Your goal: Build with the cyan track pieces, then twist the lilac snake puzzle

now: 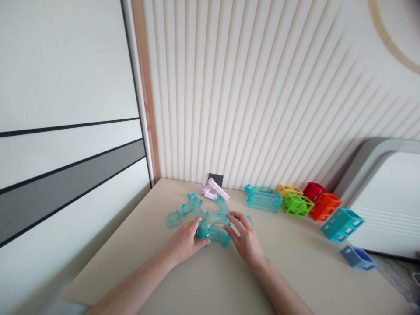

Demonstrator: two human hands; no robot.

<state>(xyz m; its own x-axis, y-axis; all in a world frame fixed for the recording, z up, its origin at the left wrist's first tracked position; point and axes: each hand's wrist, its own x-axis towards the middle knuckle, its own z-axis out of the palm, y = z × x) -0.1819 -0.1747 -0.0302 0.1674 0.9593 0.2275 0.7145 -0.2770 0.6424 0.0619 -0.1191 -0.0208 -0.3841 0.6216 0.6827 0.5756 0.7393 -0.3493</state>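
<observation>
Bright soft daylight, edges warped

We see a translucent teal curved track piece (pixel 215 227) lying flat on the beige table, its channel bending in an arc with raised side walls and squared connector ends. It sits between our two hands, touched at both ends, near the middle of the tabletop. Its near end overlaps or meets a second teal curve; we cannot tell which.
</observation>
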